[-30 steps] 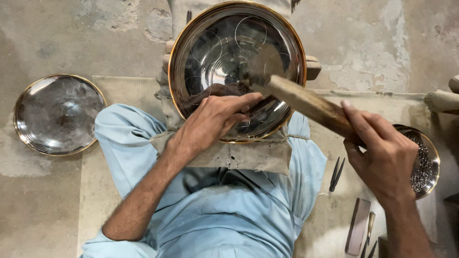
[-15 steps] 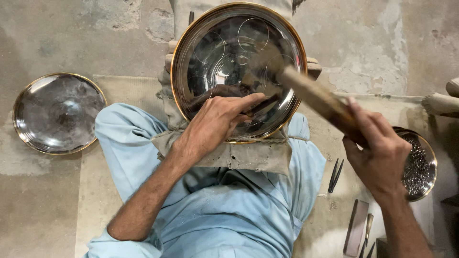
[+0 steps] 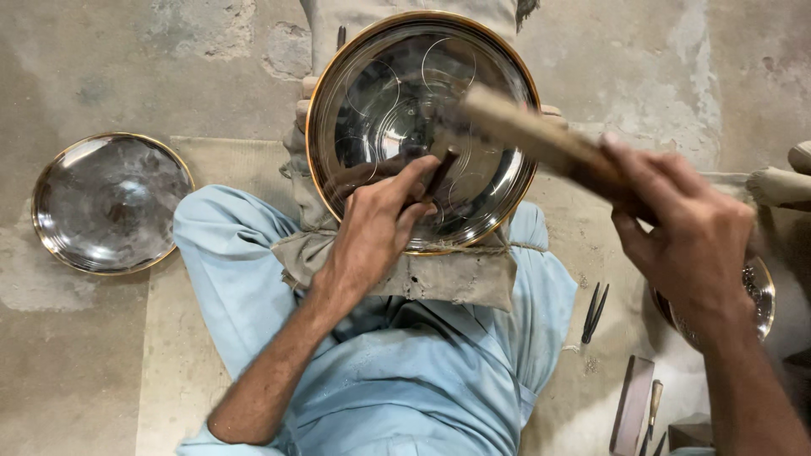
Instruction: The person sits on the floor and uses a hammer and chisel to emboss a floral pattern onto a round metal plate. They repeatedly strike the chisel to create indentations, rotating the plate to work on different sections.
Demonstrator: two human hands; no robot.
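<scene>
Since half a second ago, the wooden mallet [image 3: 541, 139] has swung lower over the large metal plate [image 3: 372, 101], which rests on a cloth pad [image 3: 439, 274] in the lap. Right hand [image 3: 688, 245] is closed round the handle; left hand [image 3: 380, 224] pinches what seems a small chisel [image 3: 441, 169] against the plate. Engraving is underway; the next strike needs a steady tool. 1 plate [image 3: 110, 203] lies left, pliers [image 3: 594, 312] right.

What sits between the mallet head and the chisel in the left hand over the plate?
Nothing visible. The mallet, gripped by the right hand, is blurred just above the chisel that the left hand pinches against the plate. Only the left hand's fingers lie close beside the chisel's top.
</scene>
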